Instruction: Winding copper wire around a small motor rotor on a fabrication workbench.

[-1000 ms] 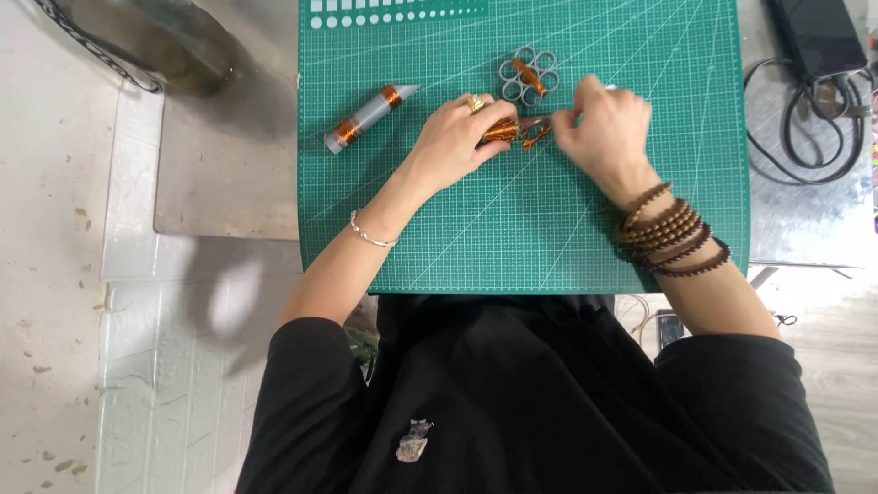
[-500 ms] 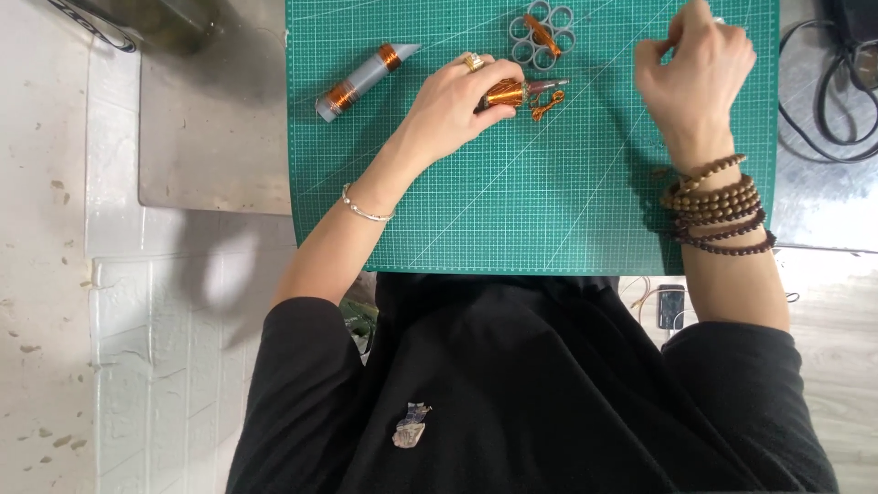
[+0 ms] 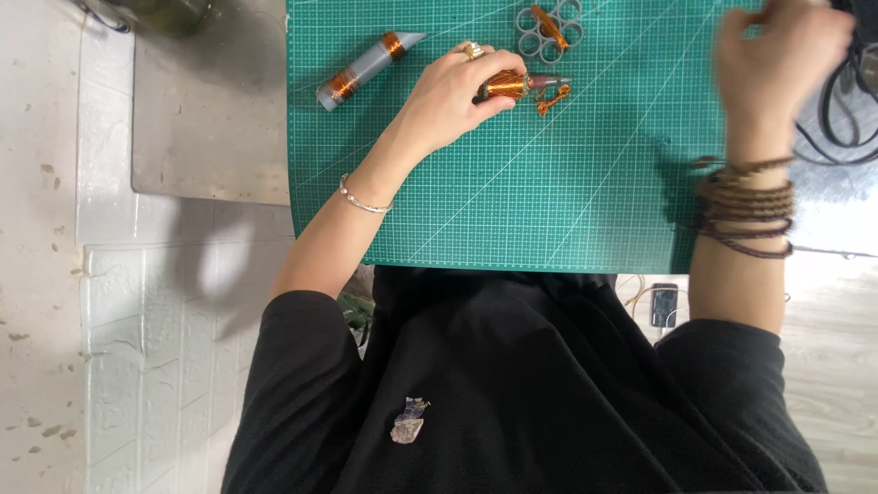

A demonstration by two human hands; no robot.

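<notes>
My left hand pinches the copper-wound tube near the mat's far edge; my blurred right hand, grip unreadable, could snag the loose wire, I judge.

A pale desk carries a green cutting mat with a white grid. On the mat, a grey tube wound with copper wire lies near its left edge. A grey ring cluster sits at its top edge, and a small copper-wound spool lies just below that cluster. Black cables lie right of the mat.
</notes>
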